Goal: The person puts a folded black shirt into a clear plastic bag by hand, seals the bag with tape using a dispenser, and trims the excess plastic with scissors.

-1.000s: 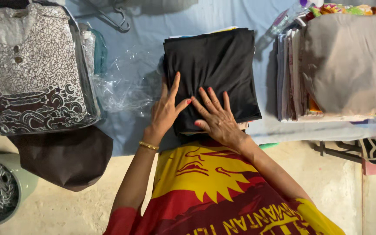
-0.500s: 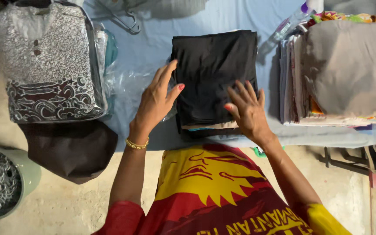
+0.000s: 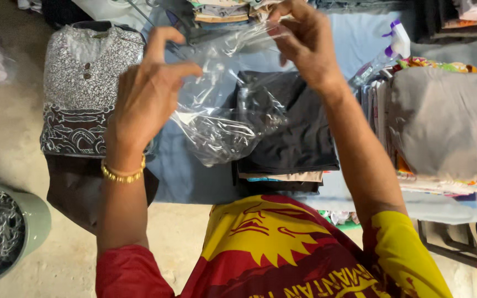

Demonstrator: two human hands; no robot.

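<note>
Soft, even light is spread over the scene, and no hard shadows are seen. White shine is caught on the crinkly clear plastic bag (image 3: 224, 118). The corners are darker. The raised hands are slightly blurred.

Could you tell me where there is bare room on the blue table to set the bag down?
The clearest bare strip of the blue table lies between the patterned shirt and the black folded stack, under the clear bag held by the left hand and right hand. The right side is crowded by the grey pile and spray bottle.
</note>
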